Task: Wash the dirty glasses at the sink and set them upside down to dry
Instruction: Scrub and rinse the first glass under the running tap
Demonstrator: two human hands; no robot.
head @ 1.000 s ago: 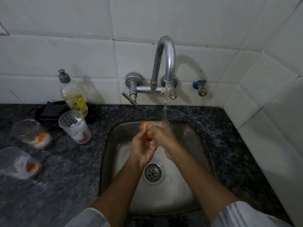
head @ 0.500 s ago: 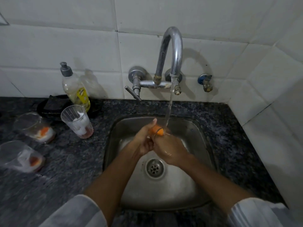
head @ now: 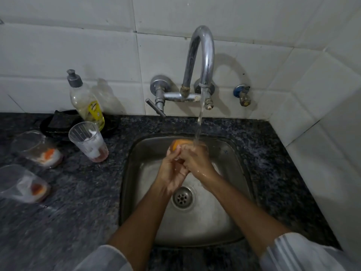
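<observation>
Over the steel sink (head: 230, 222), my left hand (head: 171, 174) and my right hand (head: 196, 160) are clasped together around a small orange object (head: 178, 143). Only its top shows, so I cannot tell if it is a glass. Water (head: 200, 118) runs from the curved tap (head: 201, 55) onto my right hand. On the counter to the left, one dirty clear glass (head: 88, 141) stands upright with white and reddish residue. Two more dirty glasses (head: 37, 147) (head: 21, 184) lie on their sides.
A dish soap bottle (head: 86, 102) stands at the back left beside a black dish holding a dark sponge (head: 58, 122). The dark granite counter (head: 78, 202) surrounds the sink. Tiled walls close the back and right. A small valve (head: 243, 95) sits on the wall.
My hands have kept rubbing together under the stream. The orange object now shows at the top left of my clasped fingers, and my left fingers have closed over my right hand.
</observation>
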